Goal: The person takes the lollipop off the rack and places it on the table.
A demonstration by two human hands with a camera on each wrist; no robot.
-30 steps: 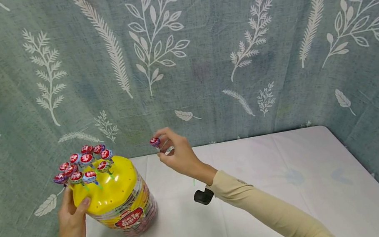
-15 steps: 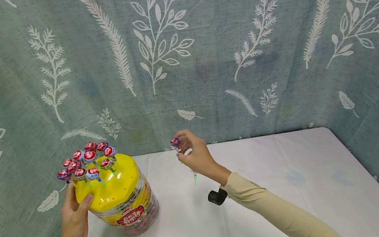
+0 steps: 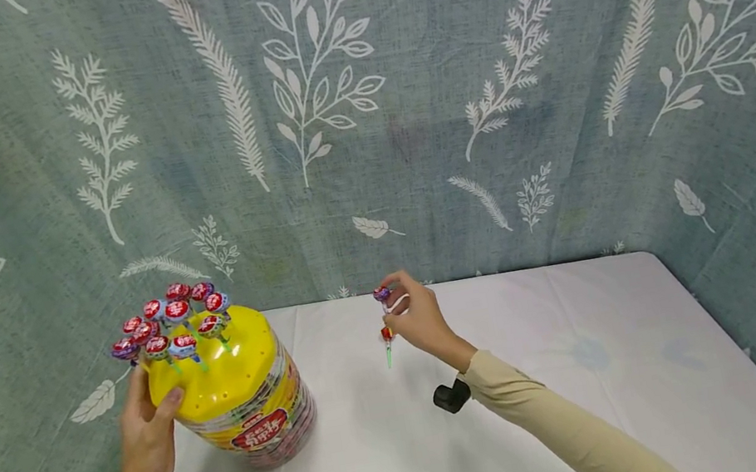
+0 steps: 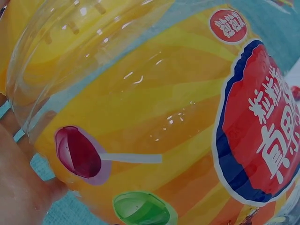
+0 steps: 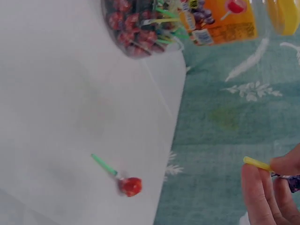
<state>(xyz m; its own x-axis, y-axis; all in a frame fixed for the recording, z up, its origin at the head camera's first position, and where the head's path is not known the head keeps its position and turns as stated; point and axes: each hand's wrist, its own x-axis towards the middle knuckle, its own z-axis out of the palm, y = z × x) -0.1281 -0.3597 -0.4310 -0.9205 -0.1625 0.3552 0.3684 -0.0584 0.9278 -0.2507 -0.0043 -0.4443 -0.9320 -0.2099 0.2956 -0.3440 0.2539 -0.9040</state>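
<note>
My left hand (image 3: 147, 433) grips a large candy jar (image 3: 260, 430) at its upper left side, thumb on the yellow lid (image 3: 242, 369). The jar leans, with several wrapped lollipops (image 3: 177, 311) standing by their sticks in the lid's holes. Only part of the hand shows in the left wrist view, beside the jar's orange label (image 4: 187, 117). Right of the jar, my right hand (image 3: 423, 321) pinches a purple-wrapped lollipop (image 3: 381, 293) by its yellow stick (image 5: 257, 162), raised above the table. Below it, a red lollipop (image 5: 130, 186) with a green stick lies on the white tablecloth.
The white-covered table (image 3: 567, 405) extends to the right of the jar. A green curtain (image 3: 406, 138) with white leaf prints hangs behind and along both sides. More red lollipops (image 5: 133, 28) show through the jar's clear bottom.
My right hand has moved right and down with the purple lollipop, away from the jar and closer to the red one. My left hand keeps its hold on the jar.
</note>
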